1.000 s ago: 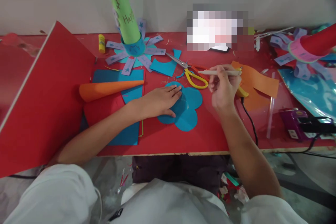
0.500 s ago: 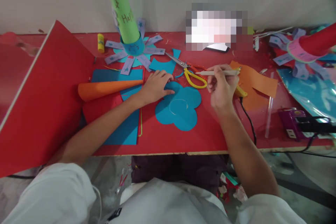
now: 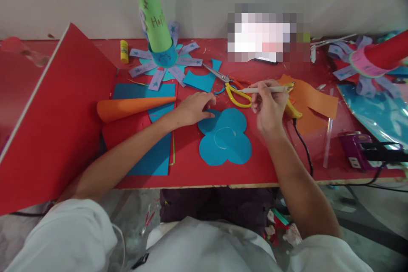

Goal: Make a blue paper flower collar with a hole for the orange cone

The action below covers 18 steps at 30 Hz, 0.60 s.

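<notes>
Two bare hands at work over a red table [image 3: 188, 176]. Far left: a red board [image 3: 66, 119] leans at a slant; beside it an orange cone [image 3: 132, 109] lies over blue paper [image 3: 149, 159].

Left hand [image 3: 195, 108]: grip spread, fingers loosely curled, thumb apart from them and over the upper-left petal of a blue paper flower [image 3: 225, 153]. Whether the thumb touches cannot be told.

Flower: flat on the table between the hands, a pale, roughly drawn circle [image 3: 225, 137] at its middle. Scissors [image 3: 227, 80] lie just beyond it.

Right hand [image 3: 269, 104]: grip pinching a pale pen [image 3: 250, 90], tip pointing left above the scissors' yellow handle, clear of the flower. Farther right, orange paper [image 3: 321, 100].

Step in hand (judgement): positioning the flower around the marking work. A further stroke would call for the left fingers to press the paper flat and the pen tip to come down onto it.

Against one second ago: the left hand, then laid flat across the flower, is at its upper-left edge; the flower is turned and sits nearer the right hand; the circle is fully exposed. The pen's hold looks unchanged.
</notes>
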Each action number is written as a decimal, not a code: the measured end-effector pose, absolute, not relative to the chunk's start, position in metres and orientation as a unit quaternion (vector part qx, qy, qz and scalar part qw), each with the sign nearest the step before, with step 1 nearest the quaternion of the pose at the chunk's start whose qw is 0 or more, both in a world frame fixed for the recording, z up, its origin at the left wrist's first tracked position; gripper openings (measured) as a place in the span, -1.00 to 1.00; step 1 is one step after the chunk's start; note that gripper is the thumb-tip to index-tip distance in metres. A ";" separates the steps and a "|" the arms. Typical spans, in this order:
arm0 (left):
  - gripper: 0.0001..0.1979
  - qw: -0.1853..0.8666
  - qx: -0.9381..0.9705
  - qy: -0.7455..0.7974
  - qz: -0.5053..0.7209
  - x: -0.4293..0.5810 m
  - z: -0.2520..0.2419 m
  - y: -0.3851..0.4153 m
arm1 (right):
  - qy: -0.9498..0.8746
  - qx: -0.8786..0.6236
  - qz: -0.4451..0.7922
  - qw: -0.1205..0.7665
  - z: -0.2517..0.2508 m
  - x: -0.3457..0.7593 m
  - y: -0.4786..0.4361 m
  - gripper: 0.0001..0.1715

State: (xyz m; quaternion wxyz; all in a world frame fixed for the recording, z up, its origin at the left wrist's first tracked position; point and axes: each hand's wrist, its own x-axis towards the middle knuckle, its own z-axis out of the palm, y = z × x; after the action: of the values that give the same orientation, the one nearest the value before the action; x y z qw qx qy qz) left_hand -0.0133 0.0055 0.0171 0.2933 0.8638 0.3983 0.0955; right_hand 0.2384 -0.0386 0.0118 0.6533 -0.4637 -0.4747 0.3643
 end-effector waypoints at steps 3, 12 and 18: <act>-0.54 0.267 0.867 0.412 0.090 -0.008 0.017 -0.002 | -0.481 -0.469 0.358 0.649 0.012 0.239 -0.039 -0.55; -0.53 0.253 0.872 0.406 0.103 -0.006 0.007 -0.004 | -0.485 -0.484 0.340 0.644 0.012 0.236 -0.039 -0.54; -0.38 0.256 0.881 0.375 0.131 -0.001 0.006 -0.012 | -0.487 -0.474 0.350 0.645 0.012 0.235 -0.040 -0.59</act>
State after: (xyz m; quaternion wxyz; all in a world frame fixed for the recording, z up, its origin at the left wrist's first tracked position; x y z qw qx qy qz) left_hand -0.0011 -0.0123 0.0055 0.2560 0.8815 0.3747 0.1308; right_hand 0.2353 -0.0402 0.0121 0.6447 -0.4744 -0.4867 0.3497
